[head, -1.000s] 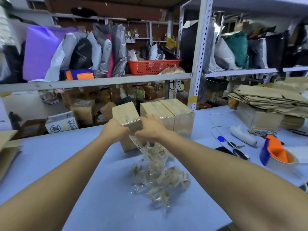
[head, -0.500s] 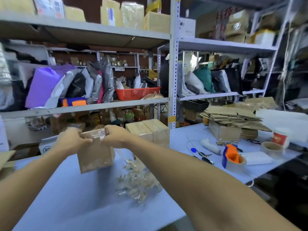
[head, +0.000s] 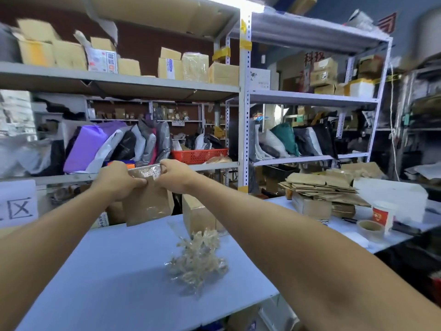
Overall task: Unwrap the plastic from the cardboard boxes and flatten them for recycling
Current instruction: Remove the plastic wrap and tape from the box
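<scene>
A pale blue table (head: 114,271) fills the lower part of the view; its near edge runs across the bottom right, and the stretch in front of the person holds only a crumpled heap of clear plastic (head: 198,261). Beyond the heap stands a brown box (head: 198,215) near the far edge. To the right lies a stack of flattened cardboard (head: 319,187), a red paper cup (head: 383,215) and a roll of tape (head: 370,226). Metal shelves (head: 243,115) rise close behind the table.

Both arms reach forward, raised above the table. The left hand (head: 117,179) and right hand (head: 175,175) hold a plastic-wrapped box (head: 146,199) by its top corners (fingers curled over the edge, thumbs pinching the wrap), and it hangs clear of the tabletop.
</scene>
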